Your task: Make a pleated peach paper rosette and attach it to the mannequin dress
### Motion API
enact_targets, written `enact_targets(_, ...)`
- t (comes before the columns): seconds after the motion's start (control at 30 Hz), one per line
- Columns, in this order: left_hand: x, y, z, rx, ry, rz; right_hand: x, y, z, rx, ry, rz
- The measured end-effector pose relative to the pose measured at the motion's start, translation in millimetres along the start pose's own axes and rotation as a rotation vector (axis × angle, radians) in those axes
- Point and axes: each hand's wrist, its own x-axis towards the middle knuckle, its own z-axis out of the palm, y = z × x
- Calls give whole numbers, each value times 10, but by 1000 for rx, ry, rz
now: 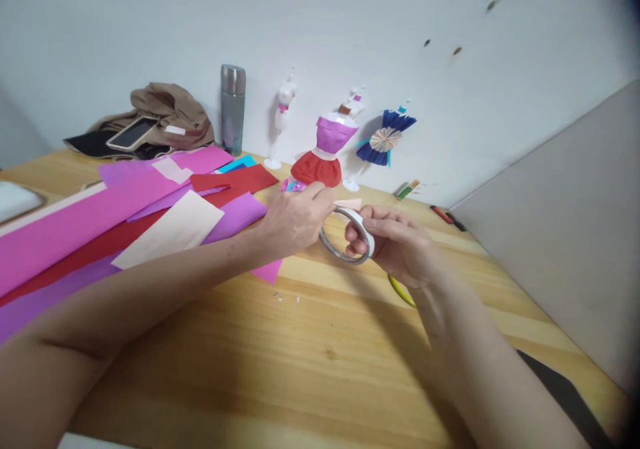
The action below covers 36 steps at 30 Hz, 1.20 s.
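A roll of white tape [369, 241] is held upright on its edge above the table, its grey core facing me. My right hand [395, 236] is closed on the roll's right side, with the thumb on the outer face and fingertips inside the ring. Curled at the roll's upper left rim is my left hand [300, 216]; its fingertips are mostly hidden behind the knuckles. A pale peach strip [349, 204] shows just behind the roll. Beyond my hands stands a doll-sized dress form in a purple top [333, 136] and red skirt [317, 169].
Coloured paper sheets [100, 212] spread over the left side. Behind them are a phone [133, 133], brown cloth [173, 112] and a steel flask [233, 110]. A bare form [283, 112] and a blue-dressed one [385, 139] stand by the wall. A yellow ring [401, 292] lies beside my right wrist.
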Motion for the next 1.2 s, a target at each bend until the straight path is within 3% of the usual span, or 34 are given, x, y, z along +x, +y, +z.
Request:
enact_targets(0.2, 51, 78, -92, -160, 8, -156, -4, 21, 28, -11, -11, -5)
enact_targets(0.3, 107, 105, -168, -206, -31, -223, 13, 50, 2, -138, 24, -42)
enact_targets(0.43, 157, 81, -207, -261, -106, -254, 0, 19, -51, -432, 149, -150)
enact_targets(0.53, 166, 49, -169, -416, -234, -325, -45, -37, -42, -699, 241, -250)
enact_targets(0.7, 164, 51, -41, -703, -367, -587, -69, 1, 49, -1311, 480, -543)
enact_targets(0.83, 158, 127, -36, -817, -451, -758, -39, 83, 76, -1507, 560, -677)
enact_targets(0.97, 154, 225, -171, -745, -599, -733, -55, 72, 94, -1527, 509, -690)
enact_targets(1.07, 148, 231, -250, -592, -752, -628, -111, 26, 130, -1550, 394, -658)
enact_targets(1.2, 117, 142, -233, -592, -931, -459, -204, -42, 163, -1623, 228, -642)
